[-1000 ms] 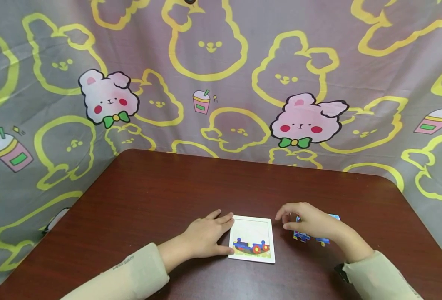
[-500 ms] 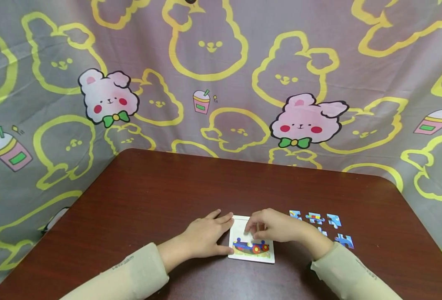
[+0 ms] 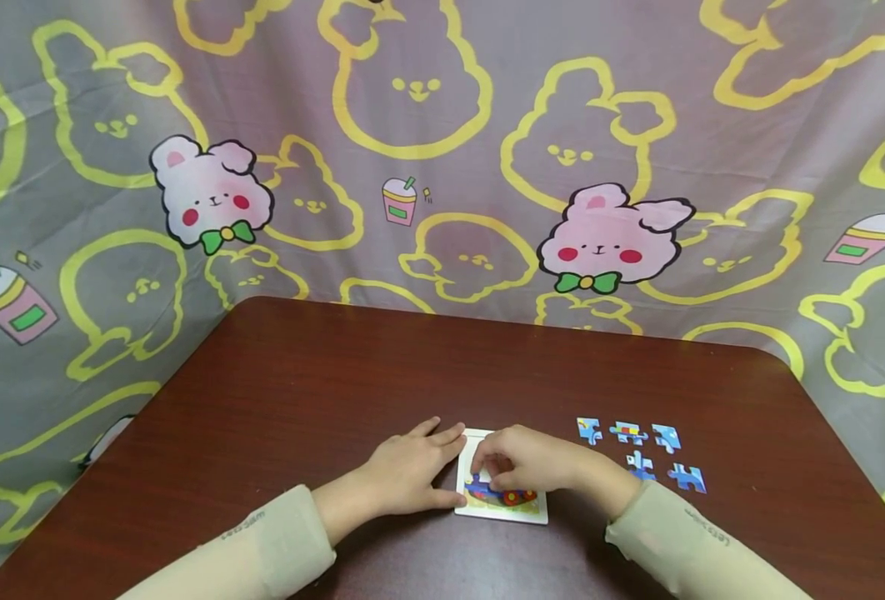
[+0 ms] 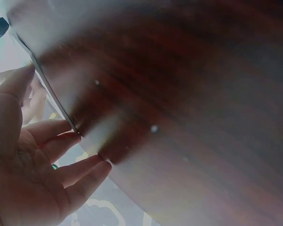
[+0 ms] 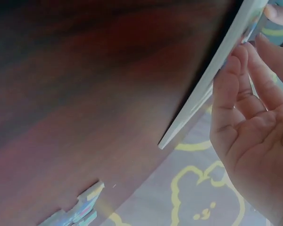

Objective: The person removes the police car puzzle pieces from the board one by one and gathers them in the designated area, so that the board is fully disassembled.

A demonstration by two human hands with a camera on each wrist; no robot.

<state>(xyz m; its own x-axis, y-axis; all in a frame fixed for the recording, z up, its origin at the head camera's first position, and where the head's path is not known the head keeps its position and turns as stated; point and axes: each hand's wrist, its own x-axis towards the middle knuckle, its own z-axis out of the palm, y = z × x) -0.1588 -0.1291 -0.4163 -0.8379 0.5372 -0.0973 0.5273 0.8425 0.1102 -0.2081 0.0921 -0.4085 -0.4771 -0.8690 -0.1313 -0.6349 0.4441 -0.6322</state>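
Note:
A white-rimmed jigsaw puzzle tray (image 3: 502, 518) lies in front of me, with a blue, red and yellow picture along its near part. My left hand (image 3: 405, 475) rests spread at the tray's left side, thumb and fingertips at its edge. Over the tray's middle, my right hand (image 3: 536, 458) pinches a puzzle piece that its curled fingers almost wholly hide. The right wrist view shows that hand's fingertips right at the tray's face, beside its pale edge (image 5: 198, 99).
Several loose blue puzzle pieces (image 3: 628, 432) lie on the brown table (image 3: 337, 375) right of the tray, one piece (image 3: 688, 477) farthest right. A patterned curtain (image 3: 450, 183) hangs behind the table and at its sides.
My right hand has moved left from the loose pieces to above the tray, then slightly farther left and down. The loose pieces are uncovered. My left hand has stayed at the tray's edge.

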